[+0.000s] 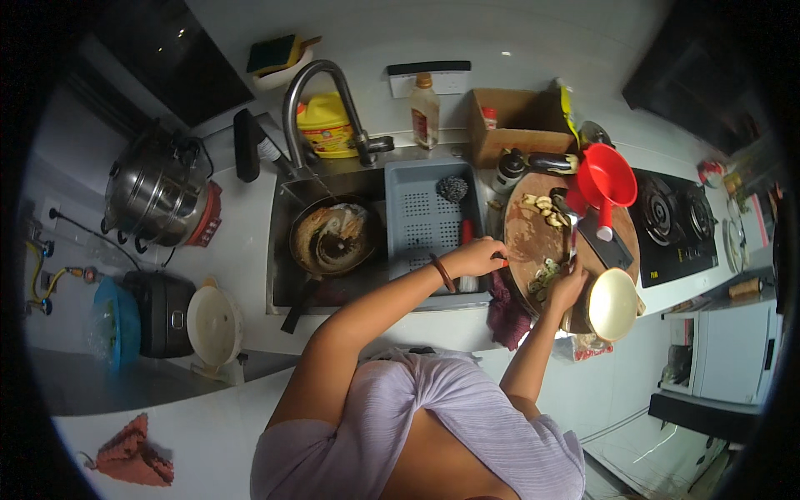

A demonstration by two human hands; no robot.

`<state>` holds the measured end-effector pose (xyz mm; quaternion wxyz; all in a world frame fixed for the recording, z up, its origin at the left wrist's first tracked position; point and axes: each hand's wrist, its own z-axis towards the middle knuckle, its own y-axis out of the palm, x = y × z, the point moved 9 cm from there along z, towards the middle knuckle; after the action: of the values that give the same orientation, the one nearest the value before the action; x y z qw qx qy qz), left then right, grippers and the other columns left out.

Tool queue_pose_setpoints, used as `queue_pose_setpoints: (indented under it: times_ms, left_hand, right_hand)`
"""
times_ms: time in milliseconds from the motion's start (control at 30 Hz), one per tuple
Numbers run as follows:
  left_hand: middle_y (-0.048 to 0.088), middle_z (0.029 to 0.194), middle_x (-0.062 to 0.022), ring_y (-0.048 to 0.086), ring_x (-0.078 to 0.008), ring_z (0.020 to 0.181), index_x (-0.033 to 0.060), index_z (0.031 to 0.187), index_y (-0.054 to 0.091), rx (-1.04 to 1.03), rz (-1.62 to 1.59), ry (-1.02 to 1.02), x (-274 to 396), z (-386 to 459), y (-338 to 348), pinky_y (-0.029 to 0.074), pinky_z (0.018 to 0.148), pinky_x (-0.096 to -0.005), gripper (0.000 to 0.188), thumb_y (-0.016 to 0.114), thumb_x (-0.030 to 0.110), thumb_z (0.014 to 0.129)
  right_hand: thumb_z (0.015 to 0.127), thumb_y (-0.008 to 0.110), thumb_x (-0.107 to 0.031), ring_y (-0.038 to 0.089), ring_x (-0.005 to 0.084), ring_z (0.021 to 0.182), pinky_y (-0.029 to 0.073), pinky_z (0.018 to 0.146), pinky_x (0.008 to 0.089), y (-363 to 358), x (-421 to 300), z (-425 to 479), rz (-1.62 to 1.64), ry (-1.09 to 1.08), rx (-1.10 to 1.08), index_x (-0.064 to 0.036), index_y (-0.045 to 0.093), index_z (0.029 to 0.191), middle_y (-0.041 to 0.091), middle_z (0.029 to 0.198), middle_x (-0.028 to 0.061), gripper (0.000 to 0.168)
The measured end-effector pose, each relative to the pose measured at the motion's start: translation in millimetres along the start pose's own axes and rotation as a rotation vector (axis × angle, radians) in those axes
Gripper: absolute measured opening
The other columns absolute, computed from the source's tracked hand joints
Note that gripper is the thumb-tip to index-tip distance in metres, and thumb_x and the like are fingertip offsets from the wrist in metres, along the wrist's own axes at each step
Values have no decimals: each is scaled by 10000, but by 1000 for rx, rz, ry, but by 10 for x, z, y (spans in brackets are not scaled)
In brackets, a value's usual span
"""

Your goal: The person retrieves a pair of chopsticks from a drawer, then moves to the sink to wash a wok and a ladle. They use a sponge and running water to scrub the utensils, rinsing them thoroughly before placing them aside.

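My left hand (pixel 480 256) is closed round a small dark and red-orange item at the left edge of the round wooden cutting board (pixel 537 247); what the item is, I cannot tell. At the board's middle my right hand (pixel 567 284) grips a shiny metal utensil (pixel 574 237), its kind unclear. Pale cut pieces (pixel 545 206) lie at the board's back, and greenish slices (pixel 544 278) lie beside my right hand. A black cleaver-like blade (pixel 605 244) rests to the right. The red ladle (pixel 606 178) and a cream bowl (pixel 612 304) overlap the board's right side.
Water runs from the faucet (pixel 319 69) into a dirty frying pan (pixel 337 234) in the sink. A grey draining basket (pixel 409 256) holds a steel scrubber (pixel 452 189). Behind the board are a cardboard box (pixel 519 140), a dark bottle (pixel 509 170) and an eggplant (pixel 550 162). A gas stove (pixel 675 219) stands right.
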<state>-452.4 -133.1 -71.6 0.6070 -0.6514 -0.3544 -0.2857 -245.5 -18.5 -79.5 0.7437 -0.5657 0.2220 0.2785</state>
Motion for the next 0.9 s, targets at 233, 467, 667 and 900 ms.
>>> queue_pose_setpoints:
  times_ms: [233,467,667,900]
  left_hand:
    - [557,940,-135,554,-255,863,29,1015,575,116,-14,-90,-296,-265,-310,449,761,-340,235,583,162,821]
    - [600,1004,-117,587,-213,865,11,1038,565,196,-153,-164,-621,-476,-353,473,754,-312,234,552,124,835]
    - [613,998,-105,583,-187,875,9,1052,561,260,-198,-187,-828,-732,-546,470,757,-305,242,549,131,843]
    - [626,947,-99,590,-174,837,-1,1035,566,347,-216,-261,-1165,-1219,-787,469,726,-296,241,555,140,840]
  right_hand:
    - [831,480,-92,514,353,1005,426,821,418,17,-30,4,-63,-34,-17,-93,525,1177,488,1115,162,349]
    - [789,511,-36,492,355,1058,406,879,405,-68,-522,-182,-6,-303,56,-65,522,1177,499,1169,184,390]
    - [748,578,-39,476,362,1073,393,906,392,-60,-1093,-438,154,-442,-4,-44,524,1166,479,1181,200,421]
    - [783,600,-73,489,381,1054,406,890,397,320,-1635,-920,240,-520,-160,-36,522,1163,493,1144,220,390]
